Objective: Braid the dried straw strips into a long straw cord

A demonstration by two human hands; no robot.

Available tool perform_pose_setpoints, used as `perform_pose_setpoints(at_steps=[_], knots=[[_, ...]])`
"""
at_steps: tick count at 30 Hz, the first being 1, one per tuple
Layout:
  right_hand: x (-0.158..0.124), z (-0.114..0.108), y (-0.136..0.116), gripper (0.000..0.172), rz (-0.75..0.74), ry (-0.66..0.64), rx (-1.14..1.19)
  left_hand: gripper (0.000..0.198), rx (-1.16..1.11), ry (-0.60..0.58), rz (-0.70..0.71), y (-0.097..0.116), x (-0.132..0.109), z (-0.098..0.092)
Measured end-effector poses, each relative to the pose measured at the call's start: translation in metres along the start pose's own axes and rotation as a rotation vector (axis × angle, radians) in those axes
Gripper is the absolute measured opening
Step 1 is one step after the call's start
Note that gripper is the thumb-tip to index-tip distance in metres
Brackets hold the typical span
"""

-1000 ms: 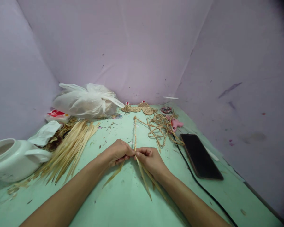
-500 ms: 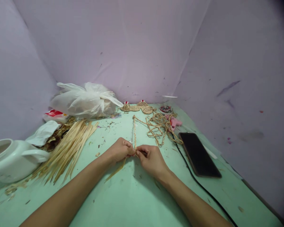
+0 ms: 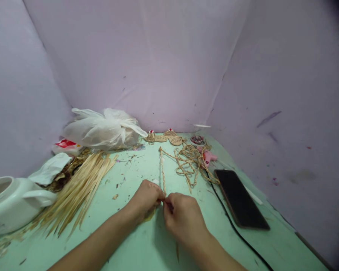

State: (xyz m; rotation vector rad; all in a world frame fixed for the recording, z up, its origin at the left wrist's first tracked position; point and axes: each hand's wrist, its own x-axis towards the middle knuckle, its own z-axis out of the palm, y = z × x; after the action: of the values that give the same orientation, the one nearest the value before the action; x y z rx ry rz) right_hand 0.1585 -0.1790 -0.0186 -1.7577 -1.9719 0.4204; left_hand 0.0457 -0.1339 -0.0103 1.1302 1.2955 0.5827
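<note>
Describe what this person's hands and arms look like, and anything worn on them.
The left hand and right hand are bare: no gloves, and no rings can be made out. Both forearms are uncovered as far as the picture's lower edge, with no sleeve, watch or bracelet in view.

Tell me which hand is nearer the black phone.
Right. The right hand lies just left of the phone, with bare table between them. The left hand is farther left, beyond the right one. Both pinch the braided cord where they meet.
</note>
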Motion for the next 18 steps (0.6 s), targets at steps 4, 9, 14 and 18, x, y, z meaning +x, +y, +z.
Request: perform_pose_setpoints(at_steps=[4, 9, 14, 18], knots=[[-0.012, 0.010, -0.009, 0.020, -0.126, 0.029, -0.173, 0.016, -0.014, -0.061, -0.021, 0.004, -0.002, -0.005], [-0.006, 0.001, -0.004, 0.021, -0.142, 0.021, 0.009, 0.004, 0.074, -0.072, 0.067, 0.004, 0.002, -0.013], [0.020, -0.011, 0.011, 0.031, 0.251, 0.104, 0.700, 0.008, 0.082, -0.160, 0.043, 0.009, -0.001, -0.021], [0.024, -0.002, 0.008, 0.021, 0.436, -0.369, 1.245, 0.008, 0.097, -0.177, 0.067, 0.006, -0.001, -0.022]])
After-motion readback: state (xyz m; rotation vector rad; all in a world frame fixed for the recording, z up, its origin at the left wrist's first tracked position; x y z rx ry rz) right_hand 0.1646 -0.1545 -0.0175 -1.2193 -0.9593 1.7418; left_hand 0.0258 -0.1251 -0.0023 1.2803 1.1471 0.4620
